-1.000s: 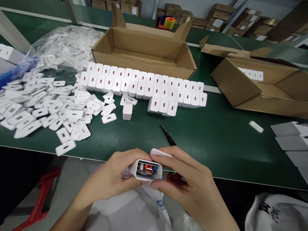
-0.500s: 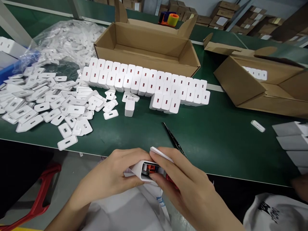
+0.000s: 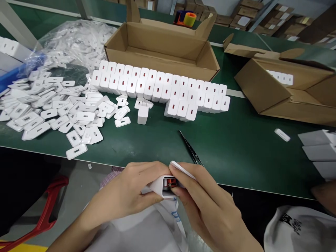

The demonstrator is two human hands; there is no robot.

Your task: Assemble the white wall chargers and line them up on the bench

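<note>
My left hand (image 3: 126, 189) is closed around a white charger housing (image 3: 156, 186), its open end facing right. Orange and grey electronic parts (image 3: 169, 183) show inside that opening. Between the fingers of my right hand (image 3: 212, 203) is a thin white end cap (image 3: 183, 170), held above the opening. My right thumb and fingertips are at the housing's open end; whether they press on the inner parts is hard to see. Beyond my hands, black tweezers (image 3: 191, 147) lie on the green table (image 3: 147, 147).
Rows of white chargers (image 3: 157, 87) stand before an open carton (image 3: 160, 64). Loose end caps (image 3: 52, 112) are heaped left, beside a plastic bag of white pieces (image 3: 76, 42). One charger with prongs (image 3: 142, 115) stands apart. Another carton (image 3: 265, 91) is at right, near part of another person (image 3: 325, 196).
Both hands, with the housing and the end cap, have shifted slightly right. The grip looks the same, and the view has moved a little.
</note>
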